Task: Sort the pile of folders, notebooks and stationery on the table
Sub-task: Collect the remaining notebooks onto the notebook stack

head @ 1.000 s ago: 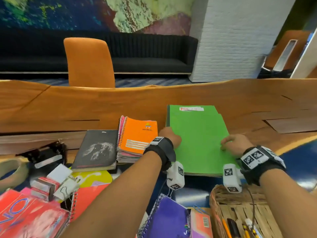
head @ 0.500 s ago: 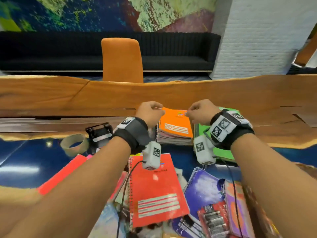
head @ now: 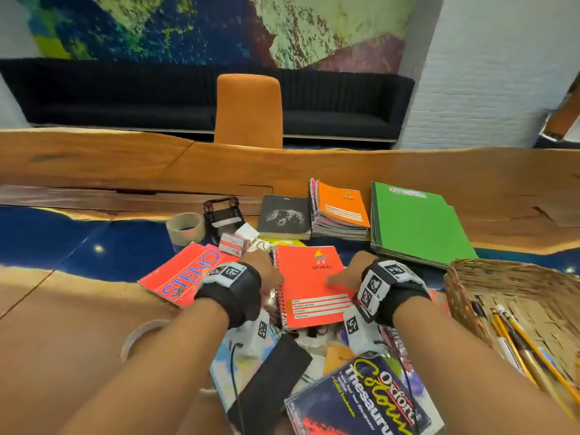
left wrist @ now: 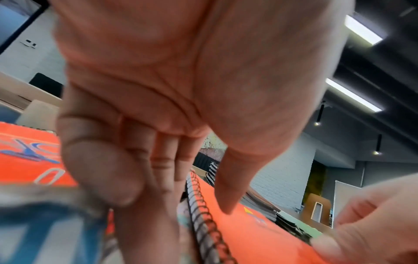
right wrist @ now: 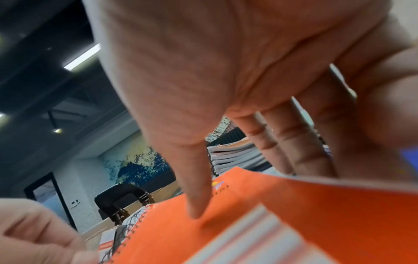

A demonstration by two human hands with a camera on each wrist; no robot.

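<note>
A red spiral notebook [head: 309, 284] lies on top of the pile in the middle of the table. My left hand [head: 266, 273] is at its wire binding: in the left wrist view the thumb [left wrist: 228, 189] presses the cover and the fingers [left wrist: 158, 171] reach down beside the spiral [left wrist: 203, 214]. My right hand [head: 350, 273] holds the opposite edge, with its thumb [right wrist: 196, 192] on the cover [right wrist: 294, 205] and its fingers [right wrist: 305, 142] under the raised edge. Behind lie a stack topped by an orange notebook [head: 340, 208], green folders [head: 417, 224] and a black notebook [head: 284, 216].
A red STENO pad [head: 188, 274], a tape roll [head: 185, 227], a hole punch [head: 222, 213] and a staples box [head: 232, 243] lie to the left. At the right a wicker basket [head: 464, 277] holds pencils [head: 518, 337]. A thesaurus [head: 370, 400] lies nearest me.
Both hands left the green folders, passed over the orange notebook stack and came back toward me. They now hold the red spiral notebook by its two side edges.
</note>
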